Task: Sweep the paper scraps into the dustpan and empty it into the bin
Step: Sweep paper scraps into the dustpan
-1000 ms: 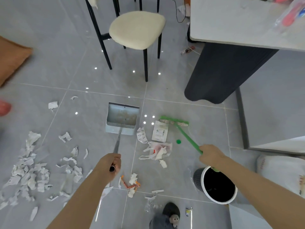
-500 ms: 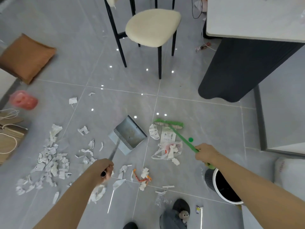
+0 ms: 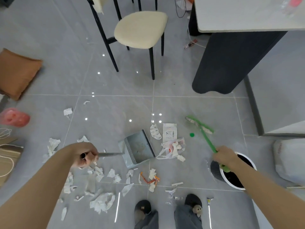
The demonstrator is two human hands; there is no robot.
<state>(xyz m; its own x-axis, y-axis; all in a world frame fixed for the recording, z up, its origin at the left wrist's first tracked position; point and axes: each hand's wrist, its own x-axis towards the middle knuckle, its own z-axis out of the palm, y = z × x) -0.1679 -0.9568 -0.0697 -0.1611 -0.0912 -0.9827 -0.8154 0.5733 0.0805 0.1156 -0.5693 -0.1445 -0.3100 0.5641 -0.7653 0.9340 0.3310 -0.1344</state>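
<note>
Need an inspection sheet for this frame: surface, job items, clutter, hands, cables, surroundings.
Surface: grey tile floor, glossy.
Job's things: dustpan looks empty; paper scraps scattered on the floor; bin upright.
Clutter: plastic bag, green cap, packet.
Hands: left hand grips the dustpan handle; right hand grips the green broom.
Cables: one behind the chair.
Surroundings: table, cushion.

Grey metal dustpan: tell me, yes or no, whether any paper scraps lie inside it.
No. The grey metal dustpan looks bare inside, while the white paper scraps lie on the floor beside it.
</note>
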